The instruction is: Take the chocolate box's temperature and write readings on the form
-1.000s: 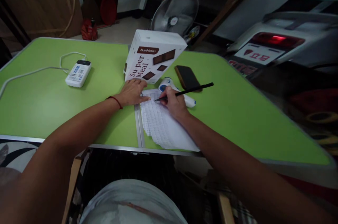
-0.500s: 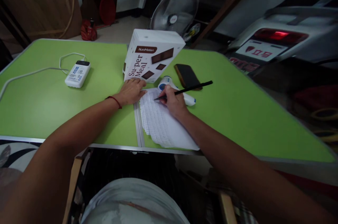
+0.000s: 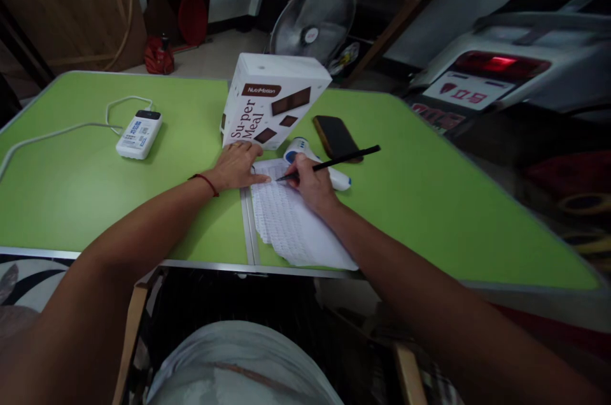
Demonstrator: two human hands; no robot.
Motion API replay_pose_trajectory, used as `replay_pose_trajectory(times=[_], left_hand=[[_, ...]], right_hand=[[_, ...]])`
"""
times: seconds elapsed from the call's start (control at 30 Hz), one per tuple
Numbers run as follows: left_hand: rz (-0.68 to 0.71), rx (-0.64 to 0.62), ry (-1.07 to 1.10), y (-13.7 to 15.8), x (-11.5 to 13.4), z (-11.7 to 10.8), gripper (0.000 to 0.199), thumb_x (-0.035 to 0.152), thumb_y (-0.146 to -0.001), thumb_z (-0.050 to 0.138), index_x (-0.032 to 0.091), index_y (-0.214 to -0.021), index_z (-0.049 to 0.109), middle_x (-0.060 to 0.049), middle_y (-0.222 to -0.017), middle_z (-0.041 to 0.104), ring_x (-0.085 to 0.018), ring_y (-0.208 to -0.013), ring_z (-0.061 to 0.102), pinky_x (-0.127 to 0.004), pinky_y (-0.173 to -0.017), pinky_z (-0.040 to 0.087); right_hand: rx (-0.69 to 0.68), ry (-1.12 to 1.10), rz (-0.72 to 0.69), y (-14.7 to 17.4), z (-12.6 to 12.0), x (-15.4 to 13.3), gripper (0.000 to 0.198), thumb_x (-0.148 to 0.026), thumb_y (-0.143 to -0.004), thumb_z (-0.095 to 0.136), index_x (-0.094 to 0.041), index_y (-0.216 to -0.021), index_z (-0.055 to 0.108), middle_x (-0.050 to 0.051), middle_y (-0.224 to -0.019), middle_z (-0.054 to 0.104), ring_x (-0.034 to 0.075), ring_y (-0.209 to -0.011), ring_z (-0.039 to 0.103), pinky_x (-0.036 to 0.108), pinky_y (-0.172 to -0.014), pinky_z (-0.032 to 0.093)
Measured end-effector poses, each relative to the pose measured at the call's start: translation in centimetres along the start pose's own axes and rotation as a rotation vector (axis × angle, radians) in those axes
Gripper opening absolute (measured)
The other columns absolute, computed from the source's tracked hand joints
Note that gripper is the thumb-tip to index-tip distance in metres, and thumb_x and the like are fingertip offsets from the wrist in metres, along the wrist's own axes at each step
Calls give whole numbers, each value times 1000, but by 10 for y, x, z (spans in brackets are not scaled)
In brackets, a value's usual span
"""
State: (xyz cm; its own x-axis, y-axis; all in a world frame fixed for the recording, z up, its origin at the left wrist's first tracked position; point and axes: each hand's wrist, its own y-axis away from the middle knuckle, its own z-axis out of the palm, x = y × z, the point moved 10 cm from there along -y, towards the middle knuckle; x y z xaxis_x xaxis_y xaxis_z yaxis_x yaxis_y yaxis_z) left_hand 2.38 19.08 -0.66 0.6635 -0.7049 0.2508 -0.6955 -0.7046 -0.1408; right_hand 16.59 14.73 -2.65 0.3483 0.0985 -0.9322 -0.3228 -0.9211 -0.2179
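A slim black pen (image 3: 347, 157) is gripped in my right hand (image 3: 312, 185), its tip down on a sheet of paper (image 3: 291, 227) filled with rows of handwriting. My left hand (image 3: 237, 166) lies with fingers extended at the foot of a white "Su-per Meal" box (image 3: 274, 96), the thumb reaching onto the paper's top left edge. Behind my right hand rests a white and blue handheld device (image 3: 340, 179), partly covered by the hand. The paper lies at the table's front edge, just right of the seam.
A dark phone (image 3: 338, 137) lies beyond the pen on the green table (image 3: 429, 220). To the left is a white power bank (image 3: 139, 135) with a white cable (image 3: 62, 132). A fan (image 3: 312, 26) stands behind the table, and a scooter (image 3: 506, 64) at the right.
My left thumb has stretched out further right over the paper. The pen tip stays on the sheet near its upper part. The whole view has shifted very slightly.
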Motion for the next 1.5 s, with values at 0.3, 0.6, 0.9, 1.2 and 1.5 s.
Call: replay_pose_trajectory(times=[0.3,0.6,0.9,1.2,1.5], left_hand=[[-18,-10,1,3,1,-5,44,41,-92,63,14,-126,57,-16,-129,62,-30,-125,53,-41,-107,40],[-23,-10,-12,2,2,-5,38,35,-94,60,14,-126,57,-15,-129,62,-30,-124,53,-42,-106,41],[-22,-7,-18,2,2,-4,33,27,-96,55,14,-126,57,-15,-129,62,-29,-124,54,-41,-107,40],[-30,-19,-19,4,4,-6,32,25,-97,54,12,-127,58,-15,-129,62,-29,-126,53,-41,-108,39],[-27,-16,-20,3,4,-5,32,23,-97,54,13,-127,58,-15,-129,62,-29,-125,53,-42,-108,40]], right_hand=[[13,-10,17,0,0,0,69,-90,-70,48,-23,-52,52,-2,-42,46,11,-40,42,27,-42,37],[-7,-4,2,-1,1,0,64,-80,-81,48,-23,-54,52,-2,-42,43,11,-43,42,26,-44,37],[2,-13,35,0,0,1,54,-61,-91,50,-21,-54,52,-3,-44,45,9,-42,42,23,-43,36],[25,-24,75,1,-1,3,52,-56,-93,51,-20,-55,51,-3,-46,47,9,-42,43,22,-43,35],[20,-21,70,1,-1,2,51,-51,-95,48,-20,-55,52,-3,-45,45,9,-41,41,22,-43,35]])
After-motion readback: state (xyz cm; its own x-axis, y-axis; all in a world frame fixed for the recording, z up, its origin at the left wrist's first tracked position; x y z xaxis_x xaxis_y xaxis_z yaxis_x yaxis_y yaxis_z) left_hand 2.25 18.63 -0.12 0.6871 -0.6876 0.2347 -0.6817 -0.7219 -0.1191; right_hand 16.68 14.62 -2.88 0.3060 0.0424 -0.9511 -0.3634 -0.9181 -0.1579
